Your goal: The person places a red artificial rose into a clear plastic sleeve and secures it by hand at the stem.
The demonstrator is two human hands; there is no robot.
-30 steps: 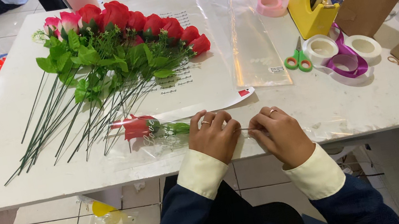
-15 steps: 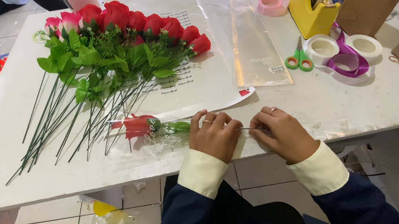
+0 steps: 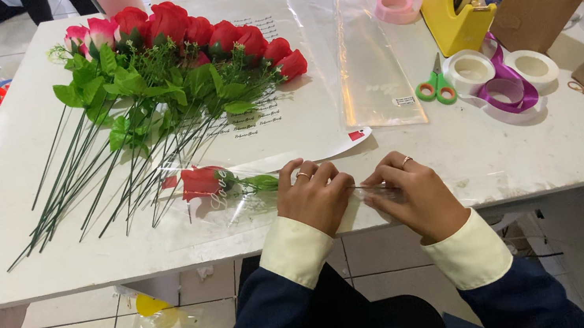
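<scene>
Left hand: our left hand [image 3: 314,198] is curled down over the green stem of a single red artificial rose [image 3: 201,182], pinching the clear plastic sleeve [image 3: 235,206] around it at the near edge of the white tabletop [image 3: 11,157].
Right hand: our right hand [image 3: 413,194] is closed on the tail of the same sleeve and stem, fingers bent, just beside the left; the two hands are not quite touching.
Rose position: it lies flat, bloom to our left, stem running right under both hands, just in front of the printed white wrapping sheet [image 3: 283,113].
Nearby: a fanned bunch of red and pink artificial roses with long green wire stems [image 3: 155,68] lies beyond the single rose, with some stem ends close to it; a flat clear cellophane bag [image 3: 369,54], green-handled scissors [image 3: 437,86], a yellow tape dispenser [image 3: 455,11] and purple ribbon rolls [image 3: 504,74] sit to the right, well apart.
Risk, sleeve: we judge the thin film could crease or tear if the hands pull against each other too hard.
Risk, stem: pressed hard, the wire stem might poke through the plastic.
Risk, edge: we work so near the tabletop's edge that a slip could send the rose onto the floor.
</scene>
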